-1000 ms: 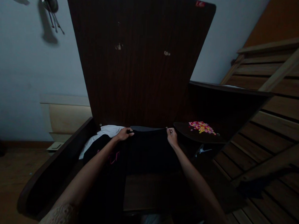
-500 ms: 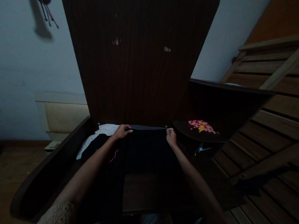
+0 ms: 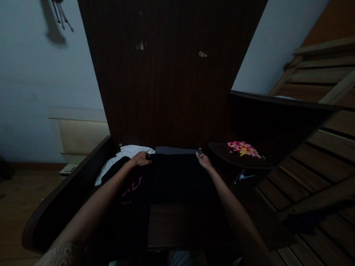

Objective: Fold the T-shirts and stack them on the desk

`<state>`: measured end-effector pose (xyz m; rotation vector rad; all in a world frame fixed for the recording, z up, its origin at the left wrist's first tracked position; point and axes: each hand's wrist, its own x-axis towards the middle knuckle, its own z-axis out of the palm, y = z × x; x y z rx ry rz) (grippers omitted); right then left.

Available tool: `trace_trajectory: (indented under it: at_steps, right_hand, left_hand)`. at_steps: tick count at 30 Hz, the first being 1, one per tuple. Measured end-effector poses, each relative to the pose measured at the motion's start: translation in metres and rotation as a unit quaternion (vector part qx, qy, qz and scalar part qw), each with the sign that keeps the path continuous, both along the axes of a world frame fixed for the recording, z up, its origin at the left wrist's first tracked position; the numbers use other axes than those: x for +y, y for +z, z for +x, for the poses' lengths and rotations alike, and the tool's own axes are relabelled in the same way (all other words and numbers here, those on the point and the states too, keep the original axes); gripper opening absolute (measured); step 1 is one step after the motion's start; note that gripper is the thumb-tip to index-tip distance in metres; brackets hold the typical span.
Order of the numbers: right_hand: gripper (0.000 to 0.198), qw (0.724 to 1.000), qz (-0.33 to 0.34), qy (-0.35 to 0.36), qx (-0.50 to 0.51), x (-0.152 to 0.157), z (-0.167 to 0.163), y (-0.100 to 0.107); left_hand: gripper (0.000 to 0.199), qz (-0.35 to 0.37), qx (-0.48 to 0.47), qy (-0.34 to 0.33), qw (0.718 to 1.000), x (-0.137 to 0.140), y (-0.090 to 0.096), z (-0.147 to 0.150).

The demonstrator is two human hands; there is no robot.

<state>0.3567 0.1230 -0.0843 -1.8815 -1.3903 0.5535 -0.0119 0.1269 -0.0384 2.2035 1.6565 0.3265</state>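
A folded piece of black cloth [image 3: 175,176] lies stretched across the dark wooden surface in front of me. My left hand [image 3: 141,159] is closed at its far left corner, fingers pointing inward. At the far right corner my right hand [image 3: 205,161] pinches the same edge. Under my left forearm spreads a black garment [image 3: 130,191] with pink lettering, partly hidden by the arm. A white cloth [image 3: 132,149] shows behind my left hand. Beyond the black cloth's far edge a strip of grey cloth [image 3: 176,150] is visible.
A tall dark wooden panel [image 3: 168,81] rises behind the cloths. To the right, a low rounded shelf [image 3: 220,152] carries a heap of small pink, red and yellow pieces [image 3: 244,149]. A curved wooden side rail [image 3: 65,194] borders the left, and wooden slats [image 3: 335,151] stand at far right.
Both hands have drawn slightly apart along the cloth's far edge, the left one shifting left. More of the pink lettering and grey strip shows. The view has shifted a little.
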Motion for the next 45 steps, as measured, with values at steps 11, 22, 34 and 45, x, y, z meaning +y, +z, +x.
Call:
trace_trajectory:
  at_steps: [11, 22, 34, 45]
  right_hand:
    - [0.023, 0.992, -0.041, 0.065, 0.098, -0.022, 0.019, 0.01]
    - [0.037, 0.963, -0.104, 0.013, -0.249, -0.029, -0.01, 0.002]
    - [0.039, 0.955, -0.118, 0.007, -0.273, -0.044, -0.023, 0.009]
    - [0.041, 0.944, -0.164, -0.003, -0.286, -0.052, -0.031, 0.02]
  left_hand:
    - [0.021, 0.011, -0.073, -0.009, 0.997, 0.008, 0.009, -0.01]
    - [0.044, 0.22, 0.133, 0.028, 0.966, -0.102, 0.009, 0.015]
    - [0.046, 0.068, 0.184, 0.06, 0.979, -0.169, -0.002, -0.016]
    - [0.068, 0.011, 0.045, 0.001, 0.999, -0.052, 0.044, -0.107]
